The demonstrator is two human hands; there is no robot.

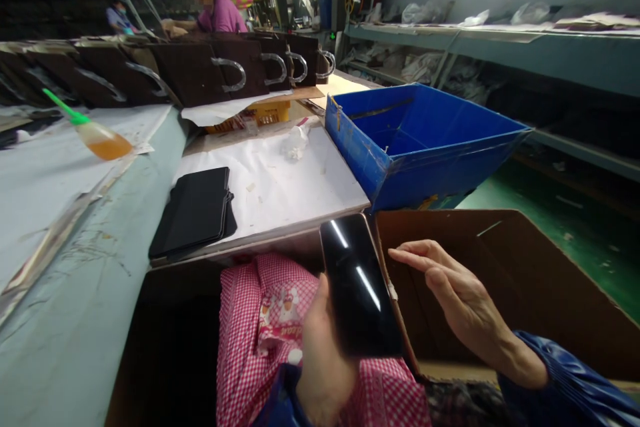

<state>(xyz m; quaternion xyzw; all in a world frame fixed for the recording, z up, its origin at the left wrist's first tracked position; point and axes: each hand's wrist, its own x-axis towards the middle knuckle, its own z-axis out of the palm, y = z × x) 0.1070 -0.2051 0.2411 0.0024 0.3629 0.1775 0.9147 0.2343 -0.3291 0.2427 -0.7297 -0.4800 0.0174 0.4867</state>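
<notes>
My left hand is closed around a black smartphone, held upright and tilted over my lap. The phone's screen is dark and reflects two bright streaks of light. To the right of it, my right hand hovers above an open cardboard box, fingers stretched out and holding nothing. Beneath the phone lies a red-and-white checked apron with a printed patch. A stack of flat black pieces rests on the white-covered board ahead of my left hand.
A blue bin stands beyond the cardboard box. On the left bench a squeeze bottle with amber liquid and a green nozzle leans. Dark bags with wrapped handles line the back. A person in purple is behind them.
</notes>
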